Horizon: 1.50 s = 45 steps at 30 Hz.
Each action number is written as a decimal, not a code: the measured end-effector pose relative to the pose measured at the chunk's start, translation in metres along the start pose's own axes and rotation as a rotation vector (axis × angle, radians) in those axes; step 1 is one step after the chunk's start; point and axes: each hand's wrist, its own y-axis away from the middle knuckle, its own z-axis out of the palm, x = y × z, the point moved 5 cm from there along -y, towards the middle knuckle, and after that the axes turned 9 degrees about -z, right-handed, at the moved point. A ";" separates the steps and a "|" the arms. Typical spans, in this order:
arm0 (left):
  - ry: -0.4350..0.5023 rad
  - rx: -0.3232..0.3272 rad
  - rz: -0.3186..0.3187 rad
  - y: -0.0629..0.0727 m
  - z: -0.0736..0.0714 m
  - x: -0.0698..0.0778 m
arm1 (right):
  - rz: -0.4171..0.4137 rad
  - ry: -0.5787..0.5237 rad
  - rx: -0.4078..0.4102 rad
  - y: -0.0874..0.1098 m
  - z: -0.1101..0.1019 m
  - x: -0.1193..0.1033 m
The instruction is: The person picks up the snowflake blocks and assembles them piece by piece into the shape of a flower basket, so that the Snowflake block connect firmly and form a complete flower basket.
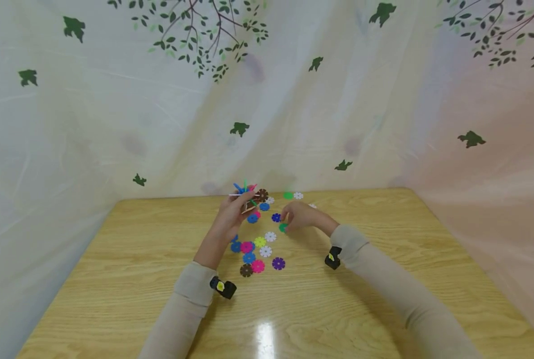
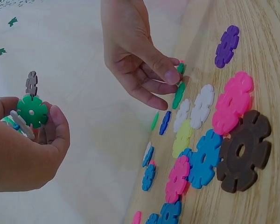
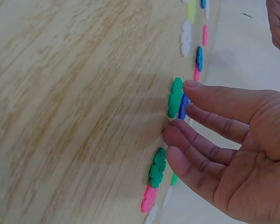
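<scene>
My left hand grips a cluster of joined notched plastic discs, raised above the far part of the table. Green, white and brown discs of it show in the left wrist view; blue and pink ones show in the head view. The fingers hide some of the cluster. Low over the table, my right hand has its fingers spread and gently bent, holding nothing. Its thumb tip is right by a green disc lying flat. A dark blue disc lies beside that one, partly behind the fingers in the right wrist view.
Several loose discs lie on the wooden table, among them a purple disc, a brown disc and a yellow disc. Behind the table's far edge hangs a pale curtain with leaf prints.
</scene>
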 end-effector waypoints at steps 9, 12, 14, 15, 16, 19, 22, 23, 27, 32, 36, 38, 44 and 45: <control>-0.022 0.011 0.000 0.002 0.000 0.000 | 0.034 0.079 -0.014 -0.002 0.007 -0.005; -0.026 0.004 0.002 0.002 -0.001 0.000 | 0.038 0.067 -0.014 0.000 0.007 -0.007; -0.027 -0.002 0.005 0.002 -0.001 0.000 | 0.031 0.051 -0.015 0.000 0.008 -0.007; -0.031 -0.002 0.006 0.002 -0.001 -0.001 | 0.028 0.037 -0.014 0.000 0.009 -0.006; -0.034 -0.003 0.006 0.002 -0.001 -0.001 | 0.024 0.023 -0.014 0.000 0.009 -0.005; -0.032 -0.010 0.009 0.002 0.000 -0.001 | -0.003 -0.020 -0.005 0.002 0.009 -0.002; -0.019 -0.017 0.012 0.001 0.001 -0.001 | -0.050 -0.049 0.014 0.003 0.006 -0.002; -0.014 -0.020 0.013 0.001 0.001 -0.001 | -0.071 -0.060 0.026 0.003 0.005 -0.002; 0.013 -0.027 0.017 -0.001 0.001 -0.002 | -0.136 -0.147 0.111 0.007 -0.007 -0.008; -0.004 -0.037 0.011 -0.002 0.000 -0.003 | -0.154 -0.293 0.326 0.018 -0.030 -0.025; -0.023 -0.040 0.003 -0.002 0.000 -0.005 | -0.199 -0.363 0.511 0.027 -0.047 -0.043; -0.037 -0.043 -0.004 -0.003 0.001 -0.006 | -0.227 -0.379 0.589 0.030 -0.052 -0.051; -0.076 -0.035 -0.020 -0.003 0.003 -0.007 | -0.326 -0.387 0.753 0.032 -0.057 -0.069; -0.083 -0.035 -0.020 -0.003 0.003 -0.007 | -0.341 -0.384 0.768 0.031 -0.057 -0.070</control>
